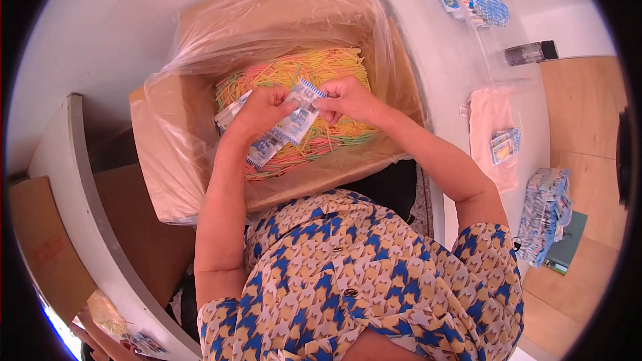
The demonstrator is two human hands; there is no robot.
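Over a cardboard box (164, 154) lined with clear plastic, my two hands pinch a small blue-and-white plastic packet (298, 122). My left hand (259, 111) grips its left side, fingers curled. At its upper right edge, my right hand (350, 99) closes thumb and fingers on it. Thin sticks (328, 60) in yellow, pink and green fill the box below. Another similar packet (266, 148) lies on the sticks under my left hand, and a further one shows partly behind that wrist. Whether the held packet is sealed, I cannot tell.
On the right, a clear plastic bin (468, 40) holds several packets, near a dark-capped bottle (531, 53). A pink cloth (491, 160) carries packets. Stacked packets (545, 214) lie nearer me. At lower left, another person's arm (100, 341) shows beyond a white partition (100, 207).
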